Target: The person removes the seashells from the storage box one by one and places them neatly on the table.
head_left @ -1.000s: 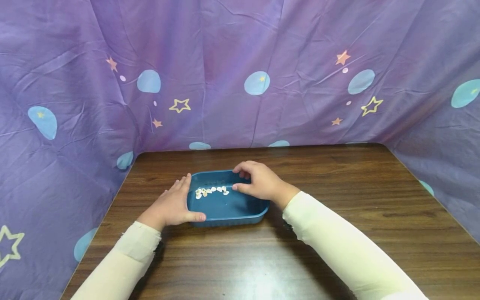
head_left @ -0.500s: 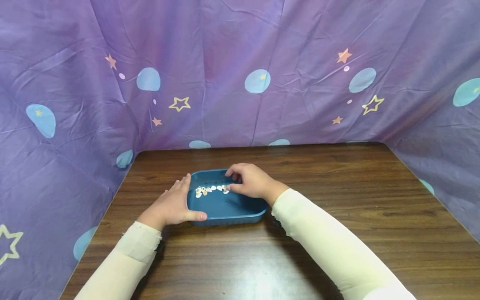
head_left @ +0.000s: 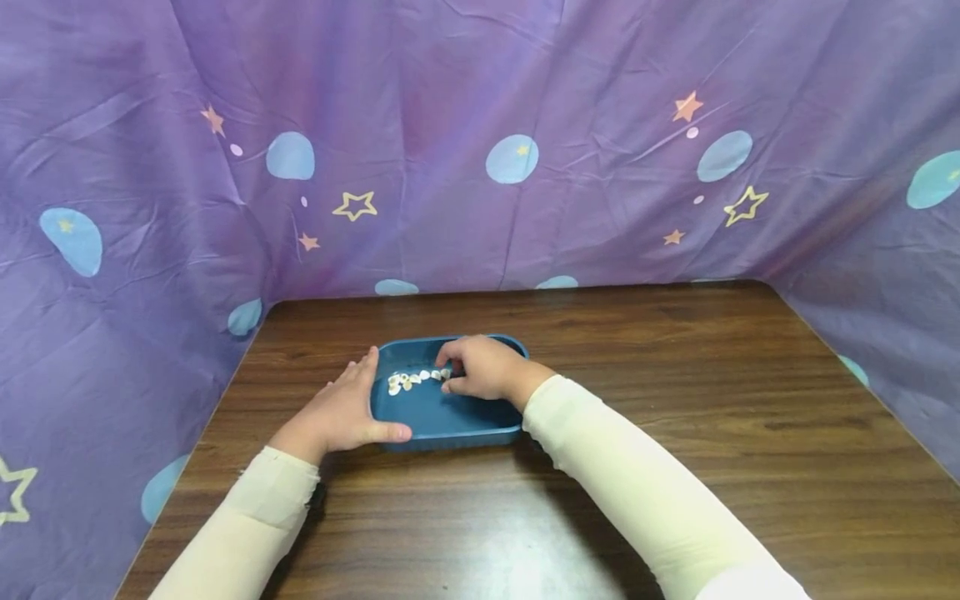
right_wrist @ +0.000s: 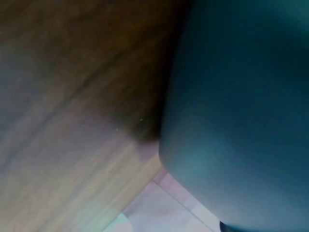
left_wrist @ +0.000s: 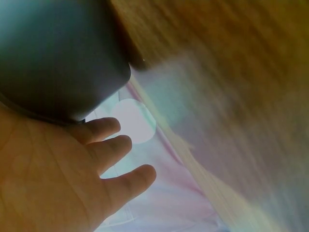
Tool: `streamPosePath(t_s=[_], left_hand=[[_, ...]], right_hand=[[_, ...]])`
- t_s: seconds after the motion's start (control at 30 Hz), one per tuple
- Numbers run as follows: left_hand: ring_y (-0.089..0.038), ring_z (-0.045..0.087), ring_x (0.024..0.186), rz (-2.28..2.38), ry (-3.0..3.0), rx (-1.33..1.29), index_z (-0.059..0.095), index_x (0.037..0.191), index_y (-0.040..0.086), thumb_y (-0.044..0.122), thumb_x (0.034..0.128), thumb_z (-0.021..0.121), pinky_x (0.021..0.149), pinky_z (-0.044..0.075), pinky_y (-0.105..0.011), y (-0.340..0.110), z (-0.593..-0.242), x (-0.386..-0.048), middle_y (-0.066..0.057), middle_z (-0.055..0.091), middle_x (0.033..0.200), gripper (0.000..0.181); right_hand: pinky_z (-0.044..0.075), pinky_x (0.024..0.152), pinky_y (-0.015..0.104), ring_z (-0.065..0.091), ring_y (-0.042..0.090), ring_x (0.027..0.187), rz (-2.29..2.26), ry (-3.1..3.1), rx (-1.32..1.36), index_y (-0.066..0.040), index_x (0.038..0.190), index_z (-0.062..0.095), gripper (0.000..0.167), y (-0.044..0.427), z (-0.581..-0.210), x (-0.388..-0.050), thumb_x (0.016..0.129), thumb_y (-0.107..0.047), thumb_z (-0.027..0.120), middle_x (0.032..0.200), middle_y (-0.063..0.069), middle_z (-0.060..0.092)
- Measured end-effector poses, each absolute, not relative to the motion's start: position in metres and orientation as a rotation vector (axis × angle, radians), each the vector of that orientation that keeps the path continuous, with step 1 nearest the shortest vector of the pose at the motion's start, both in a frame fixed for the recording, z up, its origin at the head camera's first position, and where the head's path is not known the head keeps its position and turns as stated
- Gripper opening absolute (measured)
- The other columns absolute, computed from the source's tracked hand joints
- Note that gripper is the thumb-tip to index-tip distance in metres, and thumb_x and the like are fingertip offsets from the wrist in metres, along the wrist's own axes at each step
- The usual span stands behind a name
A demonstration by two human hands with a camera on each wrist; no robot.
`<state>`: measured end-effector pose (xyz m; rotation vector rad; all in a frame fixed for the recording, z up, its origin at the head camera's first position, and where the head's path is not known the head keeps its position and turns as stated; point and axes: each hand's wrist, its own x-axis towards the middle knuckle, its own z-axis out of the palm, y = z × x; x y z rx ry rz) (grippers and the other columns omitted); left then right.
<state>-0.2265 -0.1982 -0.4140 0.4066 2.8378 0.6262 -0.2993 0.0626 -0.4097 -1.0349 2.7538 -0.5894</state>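
A blue rectangular tub (head_left: 472, 433) stands on the wooden table. A row of small white-and-tan pieces, like little shells (head_left: 415, 380), lies inside it, left of its middle. My left hand (head_left: 341, 412) rests against the tub's left end, thumb along the front rim and fingers stretched out; the left wrist view shows these straight fingers beside the tub's wall (left_wrist: 58, 58). Reaching in over the right end, my right hand (head_left: 483, 368) has its thumb and bent fingers apart, at the right end of the row. In the right wrist view the tub's outer wall (right_wrist: 236, 125) hides that hand.
The brown wooden table (head_left: 675, 400) extends to the right and in front of the tub. A purple cloth (head_left: 450, 208) with stars and blue ovals hangs behind the table and along both sides.
My right hand has moved left and deeper into the tub, up to the right end of the row of white pieces. The left hand stays on the tub's left end.
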Motion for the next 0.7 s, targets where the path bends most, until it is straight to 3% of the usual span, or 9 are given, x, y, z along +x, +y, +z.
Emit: streamPosePath(t_s=[0.7], left_hand=[[-0.055,0.017,0.157,0.662,2.831,0.407,0.002,0.165,-0.008,0.075,0.0733,0.082,0.120,0.022,-0.074,-0.1963,-0.4136,-0.2254,-0.034,0.017,0.170,0.148]], right_hand=[[0.050,0.077,0.033,0.060,0.013,0.077,-0.513,2.736,-0.902,-0.019,0.114,0.074,0.022,0.0636,-0.4176,-0.3000,0.094,-0.028,0.082,0.084,-0.004,0.065]])
